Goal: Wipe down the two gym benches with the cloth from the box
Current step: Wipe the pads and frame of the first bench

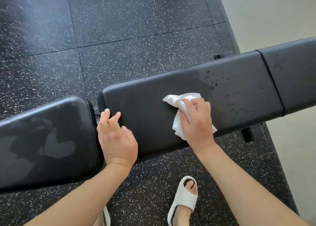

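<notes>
A black padded gym bench runs across the view, with a long pad [171, 92] in the middle and a shorter seat pad [42, 140] at the left, split by a narrow gap. My right hand [196, 121] presses a crumpled white cloth [179, 106] flat on the long pad. Wet droplets and a damp sheen lie on the pad to the right of the cloth. Damp smears show on the seat pad. My left hand [116, 136] rests on the long pad's left end, fingers loosely apart, holding nothing.
Black rubber floor tiles with white speckles [119, 29] surround the bench. A pale wall [273, 12] rises at the right. Another black pad section [294, 71] continues past a seam at the right. My foot in a white slide sandal [184, 201] stands near the bench.
</notes>
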`<state>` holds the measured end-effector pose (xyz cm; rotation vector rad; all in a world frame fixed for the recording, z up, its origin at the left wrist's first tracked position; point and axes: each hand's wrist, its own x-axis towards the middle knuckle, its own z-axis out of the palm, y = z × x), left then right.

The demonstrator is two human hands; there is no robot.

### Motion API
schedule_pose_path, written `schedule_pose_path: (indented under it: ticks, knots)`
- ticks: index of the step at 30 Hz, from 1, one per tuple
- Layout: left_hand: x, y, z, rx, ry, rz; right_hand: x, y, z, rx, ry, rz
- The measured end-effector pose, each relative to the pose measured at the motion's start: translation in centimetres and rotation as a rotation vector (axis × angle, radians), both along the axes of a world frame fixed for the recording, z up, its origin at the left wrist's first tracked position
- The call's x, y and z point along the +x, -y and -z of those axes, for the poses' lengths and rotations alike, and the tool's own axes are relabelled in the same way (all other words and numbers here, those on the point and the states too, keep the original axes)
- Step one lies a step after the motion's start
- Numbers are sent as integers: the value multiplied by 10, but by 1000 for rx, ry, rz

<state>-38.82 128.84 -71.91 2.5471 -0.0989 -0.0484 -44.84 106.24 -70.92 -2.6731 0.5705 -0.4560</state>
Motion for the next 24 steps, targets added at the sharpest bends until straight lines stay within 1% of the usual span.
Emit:
schedule_pose_path:
  ticks: [3,7,9,12,15,18,19,21,24]
  knots:
    - [1,-2,-7,-13,-54,31,2,-33,1,24,-16,-8]
    - [13,-19,-19,-65,-177,109,12,-103,1,55,-45,-159]
    - [25,-37,-28,-86,-224,209,27,-128,1,60,-22,-209]
    - [49,-68,-38,-2,-179,353,66,-141,-2,47,4,-260]
    - [66,-94,-43,-14,-203,375,119,-144,-6,41,-1,-282]
    - [68,-107,-42,1,-162,492,172,-150,-8,43,-34,-233]
    - [69,-110,-41,-28,-163,498,183,-152,-9,47,-45,-205]
    - [72,-115,-40,-130,-176,426,190,-157,-10,42,-69,-178]
    - [78,-119,-42,-281,-130,225,158,-167,-13,30,-79,-276]
